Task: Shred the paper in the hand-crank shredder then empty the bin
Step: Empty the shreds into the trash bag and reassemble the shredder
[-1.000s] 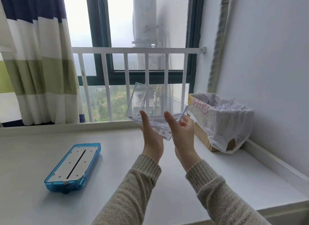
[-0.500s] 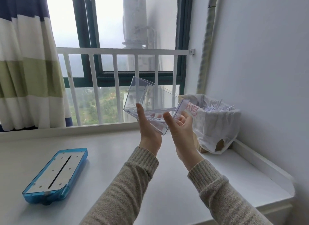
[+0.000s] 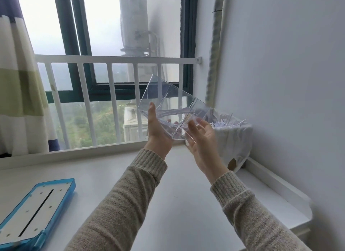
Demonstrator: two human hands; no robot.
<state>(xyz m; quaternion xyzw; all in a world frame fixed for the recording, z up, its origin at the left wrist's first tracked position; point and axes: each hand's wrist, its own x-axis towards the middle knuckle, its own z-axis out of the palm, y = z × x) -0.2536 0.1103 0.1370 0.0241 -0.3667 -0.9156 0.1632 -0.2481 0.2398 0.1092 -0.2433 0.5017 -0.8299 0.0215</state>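
The person is holding the clear bin [image 3: 173, 108] up in the air above the far side of the white tabletop [image 3: 179, 204], in front of the white window railing [image 3: 115, 59]. The bin is tilting, with its open side turned up and to the right, toward the lined basket [image 3: 233, 138] standing in the corner against the wall. A few thin paper strips [image 3: 173, 111] are lying inside the bin near its low corner.

The left hand [image 3: 158, 133] is gripping the bin from its left side: the thumb is lying straight up along the near wall, and fingertips are showing through the clear plastic behind it. The right hand [image 3: 203, 138] is sitting just under the bin's low right corner with its palm up; its grip is spread, the fingers slightly bent and touching the underside of the bin rather than wrapping it. Both arms are wearing beige knit sleeves [image 3: 130, 204].

The basket is lined with a white bag, and a pile of white paper shreds [image 3: 224, 122] is showing above its rim, just to the right of the bin.

The blue shredder top [image 3: 35, 211], with its white plate and dark slot facing up, is lying flat on the tabletop at the lower left, well apart from the hands. A striped curtain [image 3: 18, 73] is hanging at the left edge.
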